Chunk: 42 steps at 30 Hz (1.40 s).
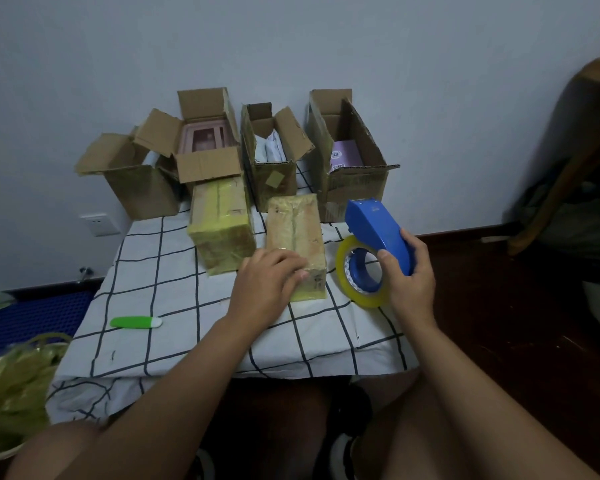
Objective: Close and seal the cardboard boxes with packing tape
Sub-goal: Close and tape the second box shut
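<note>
A closed cardboard box [297, 230] wrapped in yellowish tape lies lengthwise in the middle of the table. My left hand [269, 282] rests flat on its near end, fingers over the top edge. My right hand [407, 271] grips a blue tape dispenser [378, 226] with a roll of yellow packing tape [347, 271], held just to the right of that box and apart from it. A second taped box [220, 223] lies to the left. Behind them stand several open boxes, among them one with a pink item [205, 140] and one with a purple item [347, 157].
The table carries a white cloth with a black grid [160, 278]. A green and white utility knife [136, 322] lies near its front left. A bag of crumpled yellowish material [11, 393] sits at the lower left. A wooden chair [568, 150] stands at right.
</note>
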{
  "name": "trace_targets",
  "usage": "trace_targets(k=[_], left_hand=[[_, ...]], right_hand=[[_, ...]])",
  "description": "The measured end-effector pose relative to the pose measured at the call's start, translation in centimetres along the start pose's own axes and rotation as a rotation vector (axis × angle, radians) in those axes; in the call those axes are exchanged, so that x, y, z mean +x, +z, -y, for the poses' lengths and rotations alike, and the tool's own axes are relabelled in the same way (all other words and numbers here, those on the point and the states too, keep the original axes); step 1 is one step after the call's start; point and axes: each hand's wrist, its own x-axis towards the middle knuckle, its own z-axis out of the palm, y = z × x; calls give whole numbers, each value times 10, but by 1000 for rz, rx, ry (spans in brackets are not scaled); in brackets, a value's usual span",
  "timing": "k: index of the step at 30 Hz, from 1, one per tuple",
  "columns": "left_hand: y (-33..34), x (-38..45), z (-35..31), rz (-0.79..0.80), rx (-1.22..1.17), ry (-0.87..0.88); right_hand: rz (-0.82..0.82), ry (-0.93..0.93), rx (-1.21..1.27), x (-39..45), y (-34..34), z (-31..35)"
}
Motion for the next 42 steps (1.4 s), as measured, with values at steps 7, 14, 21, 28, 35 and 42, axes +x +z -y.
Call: trace_targets(k=[7, 14, 21, 28, 35, 42], left_hand=[[7, -3, 1, -56, 89, 50], [7, 1, -7, -70, 75, 12], [11, 3, -6, -102, 117, 29], [9, 4, -5, -58, 57, 58], [2, 6, 2, 16, 4, 81], [-8, -1, 10, 82, -59, 14]], right_hand=[[0, -4, -3, 0, 0, -1], [6, -14, -10, -2, 0, 0], [18, -32, -14, -4, 0, 0], [21, -59, -38, -6, 1, -1], [14, -64, -58, -6, 2, -2], [10, -68, -64, -7, 2, -1]])
